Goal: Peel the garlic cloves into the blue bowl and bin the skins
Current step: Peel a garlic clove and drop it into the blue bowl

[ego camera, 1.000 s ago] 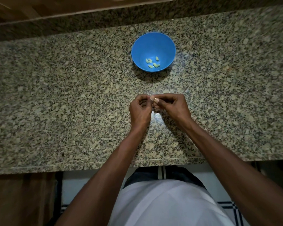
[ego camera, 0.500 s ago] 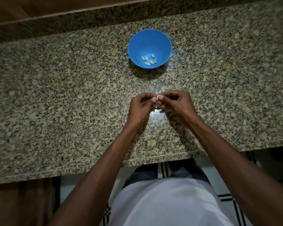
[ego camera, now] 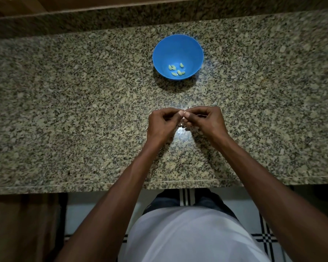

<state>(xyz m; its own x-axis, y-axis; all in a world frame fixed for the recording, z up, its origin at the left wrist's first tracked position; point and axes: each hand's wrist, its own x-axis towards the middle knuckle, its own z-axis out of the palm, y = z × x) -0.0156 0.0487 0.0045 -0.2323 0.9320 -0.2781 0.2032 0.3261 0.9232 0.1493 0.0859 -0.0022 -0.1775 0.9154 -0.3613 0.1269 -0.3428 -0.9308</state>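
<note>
A blue bowl point(ego camera: 178, 52) stands on the speckled granite counter point(ego camera: 64, 110), toward its far side and a little right of centre. It is round, smooth and evenly bright blue, with a plain rim. In its bottom lie several peeled garlic cloves point(ego camera: 176, 69), small, pale yellow-green and oval; five or six can be counted, loosely grouped, some touching.

Nearer the person, well apart from the bowl, both hands meet over the counter. The left hand point(ego camera: 162, 125) and the right hand point(ego camera: 206, 122) have their fingers curled inward, thumb and forefinger tips brought together at one spot. Between those tips shows a small pale sliver, probably the garlic clove point(ego camera: 182, 112) being worked on, though it is almost wholly covered by the fingers and its shape and skin cannot be made out. Both hands pinch it from opposite sides, held just above the stone.

A bright glare lies on the granite directly below the hands. The counter's front edge runs across the lower part of the view; below it are the person's white shirt point(ego camera: 187, 237) and a floor point(ego camera: 263, 241) of white tile with black stripes.
</note>
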